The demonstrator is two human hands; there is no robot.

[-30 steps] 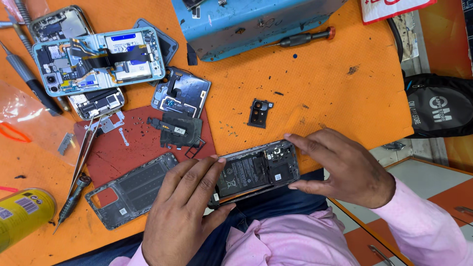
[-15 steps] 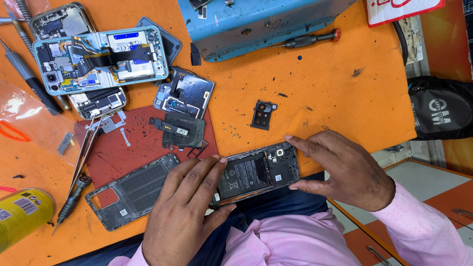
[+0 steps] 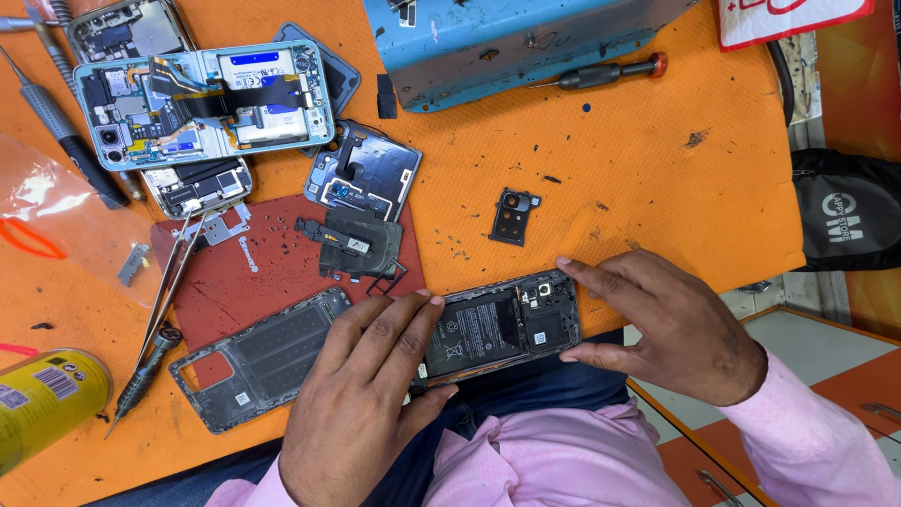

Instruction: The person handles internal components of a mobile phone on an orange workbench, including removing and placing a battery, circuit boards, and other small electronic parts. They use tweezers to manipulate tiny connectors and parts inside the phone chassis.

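An opened black phone [image 3: 502,324] lies at the near edge of the orange table [image 3: 657,188], its battery and boards showing. My left hand [image 3: 361,394] rests on its left end, fingers spread over it and thumb under the near edge. My right hand [image 3: 662,324] grips the phone's right end, with fingers along the far edge and thumb at the near corner. A small black camera bezel [image 3: 513,216] sits just beyond the phone. A black back frame [image 3: 263,361] lies left of my left hand.
A red mat [image 3: 253,277] carries a black plate, tweezers and screws. Several opened phones lie at the far left, a blue metal box [image 3: 507,38] and a screwdriver [image 3: 601,72] at the far side. A yellow can [image 3: 42,399] lies near left. A black bag sits right.
The view has shifted slightly. Both hands stay on the opened phone in nearly the same grip; the phone has barely moved.
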